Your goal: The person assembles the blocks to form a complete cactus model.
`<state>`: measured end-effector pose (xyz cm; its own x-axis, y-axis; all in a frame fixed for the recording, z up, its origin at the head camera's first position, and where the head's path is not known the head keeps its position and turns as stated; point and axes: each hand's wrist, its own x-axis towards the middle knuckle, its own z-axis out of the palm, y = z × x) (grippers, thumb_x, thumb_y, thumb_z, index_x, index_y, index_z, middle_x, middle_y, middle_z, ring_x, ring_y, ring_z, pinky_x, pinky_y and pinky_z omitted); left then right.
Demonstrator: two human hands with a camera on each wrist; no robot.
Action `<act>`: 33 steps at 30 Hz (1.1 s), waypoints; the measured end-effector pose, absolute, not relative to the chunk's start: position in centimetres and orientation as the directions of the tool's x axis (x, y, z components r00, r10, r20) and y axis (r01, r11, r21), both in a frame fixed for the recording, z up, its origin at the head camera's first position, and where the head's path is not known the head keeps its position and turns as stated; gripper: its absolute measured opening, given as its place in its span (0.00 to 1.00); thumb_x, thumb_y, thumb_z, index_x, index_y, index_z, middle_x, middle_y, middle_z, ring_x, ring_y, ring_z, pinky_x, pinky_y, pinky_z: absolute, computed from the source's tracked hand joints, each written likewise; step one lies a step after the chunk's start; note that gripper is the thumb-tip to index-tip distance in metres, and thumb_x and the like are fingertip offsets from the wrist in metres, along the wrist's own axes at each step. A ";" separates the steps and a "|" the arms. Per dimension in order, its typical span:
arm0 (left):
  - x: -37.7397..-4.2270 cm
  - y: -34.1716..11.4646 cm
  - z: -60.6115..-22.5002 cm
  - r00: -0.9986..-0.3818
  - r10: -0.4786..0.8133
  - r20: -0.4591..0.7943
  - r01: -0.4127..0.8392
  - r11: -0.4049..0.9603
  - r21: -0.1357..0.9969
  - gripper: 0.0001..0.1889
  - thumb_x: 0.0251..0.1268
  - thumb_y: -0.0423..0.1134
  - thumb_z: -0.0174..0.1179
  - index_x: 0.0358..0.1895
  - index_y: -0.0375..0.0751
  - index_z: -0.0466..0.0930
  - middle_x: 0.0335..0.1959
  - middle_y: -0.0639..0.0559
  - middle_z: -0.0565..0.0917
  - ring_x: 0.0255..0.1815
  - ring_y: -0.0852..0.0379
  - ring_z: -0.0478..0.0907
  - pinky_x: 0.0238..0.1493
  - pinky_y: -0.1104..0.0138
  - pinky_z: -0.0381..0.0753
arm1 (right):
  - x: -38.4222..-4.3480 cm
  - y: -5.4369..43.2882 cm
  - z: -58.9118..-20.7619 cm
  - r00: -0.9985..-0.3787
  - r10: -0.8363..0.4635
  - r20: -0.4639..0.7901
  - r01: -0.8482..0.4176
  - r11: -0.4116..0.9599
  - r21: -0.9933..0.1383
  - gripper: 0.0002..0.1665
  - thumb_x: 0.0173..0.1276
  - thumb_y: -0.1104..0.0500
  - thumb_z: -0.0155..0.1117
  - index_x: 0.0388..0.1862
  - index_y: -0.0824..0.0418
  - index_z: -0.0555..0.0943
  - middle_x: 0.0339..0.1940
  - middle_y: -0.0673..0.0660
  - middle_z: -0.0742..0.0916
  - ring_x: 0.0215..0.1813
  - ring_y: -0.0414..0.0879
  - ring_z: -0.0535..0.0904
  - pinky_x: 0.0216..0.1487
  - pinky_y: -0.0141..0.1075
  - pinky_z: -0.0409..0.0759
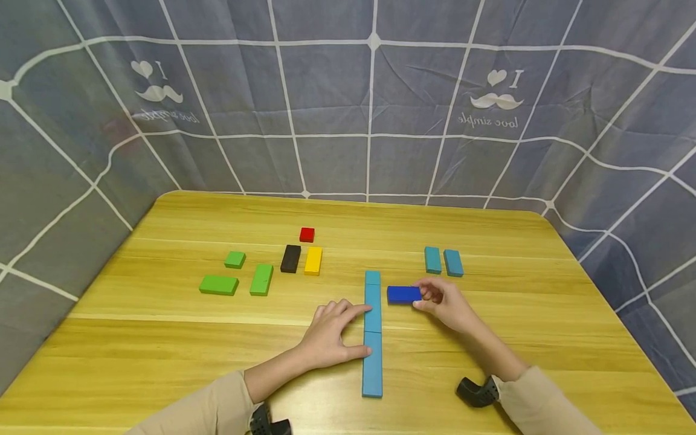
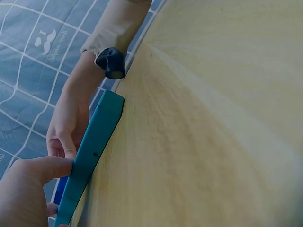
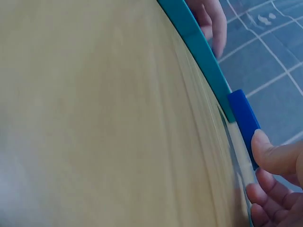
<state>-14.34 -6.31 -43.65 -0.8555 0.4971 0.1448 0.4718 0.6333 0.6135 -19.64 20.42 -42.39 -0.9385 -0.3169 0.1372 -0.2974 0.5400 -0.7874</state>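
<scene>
Several light blue blocks (image 1: 372, 365) lie end to end in a straight row running away from me. My left hand (image 1: 326, 338) is spread beside this row, with its thumb and index fingertips touching two of the blocks. In the left wrist view, the thumb (image 2: 52, 168) presses against the row's edge. To the right of the row's far part, my right hand (image 1: 448, 305) pinches a dark blue block (image 1: 402, 295) by its right end. The block lies crosswise to the row, a small gap from it; the right wrist view shows the thumb (image 3: 274, 153) along its side.
Two loose light blue blocks (image 1: 432, 260) lie behind my right hand. Toward the back left are a red block (image 1: 307, 234), a black block (image 1: 290, 258), a yellow block (image 1: 313, 261) and three green blocks (image 1: 261, 280). A grey checked curtain (image 1: 337, 109) surrounds the wooden table (image 1: 179, 362).
</scene>
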 end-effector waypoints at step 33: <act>-14.4 -6.2 -43.3 -0.854 0.497 0.156 0.478 0.628 0.615 0.37 0.45 0.56 0.64 0.62 0.51 0.68 0.41 0.57 0.72 0.42 0.59 0.64 0.45 0.62 0.59 | -18.5 19.3 -42.7 -0.926 -0.357 0.123 -0.318 0.559 -0.766 0.18 0.49 0.66 0.72 0.40 0.64 0.80 0.31 0.52 0.78 0.34 0.44 0.71 0.32 0.30 0.70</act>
